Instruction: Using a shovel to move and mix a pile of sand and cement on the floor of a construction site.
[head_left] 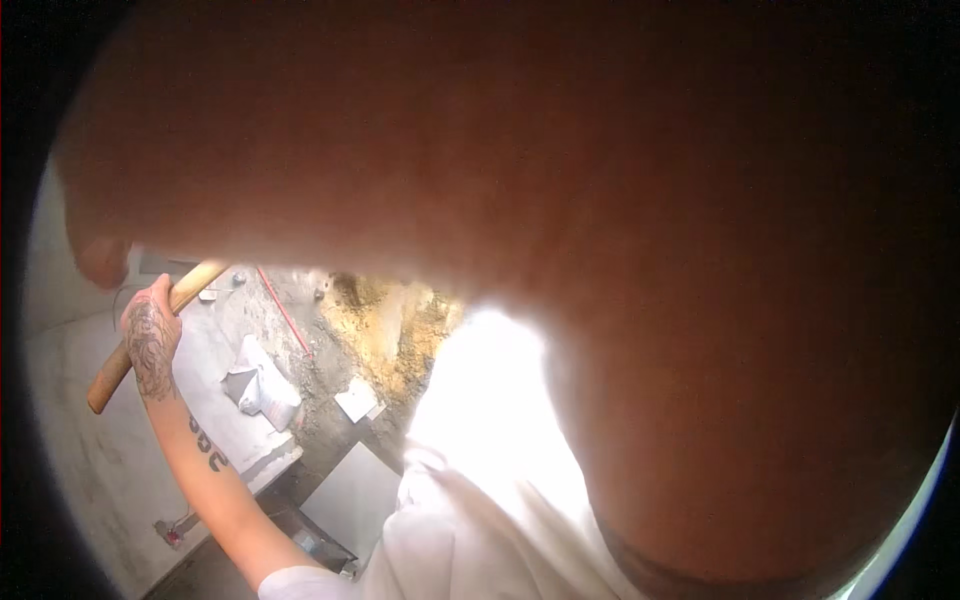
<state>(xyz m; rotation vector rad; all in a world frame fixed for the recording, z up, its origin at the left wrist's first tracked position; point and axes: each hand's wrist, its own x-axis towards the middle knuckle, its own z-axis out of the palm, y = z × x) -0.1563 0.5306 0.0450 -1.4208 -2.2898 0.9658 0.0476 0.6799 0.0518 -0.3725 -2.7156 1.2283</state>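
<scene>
My left hand, at the left of the view, is wrapped round a long, pale wooden handle. The handle slants up to the right. Its upper end goes out of sight behind my right arm, so the tool's head is hidden. That arm is very close, dark and blurred, bent across the top and right of the picture. Near the left edge, a fingertip of my right hand shows beside the handle, apart from my left hand. The other right fingers are too blurred to read.
A crumpled white bag lies on a pale slab. Beyond are a thin red stick, yellowish-brown rubble and a small white tile piece. A larger pale panel lies close to my white shirt.
</scene>
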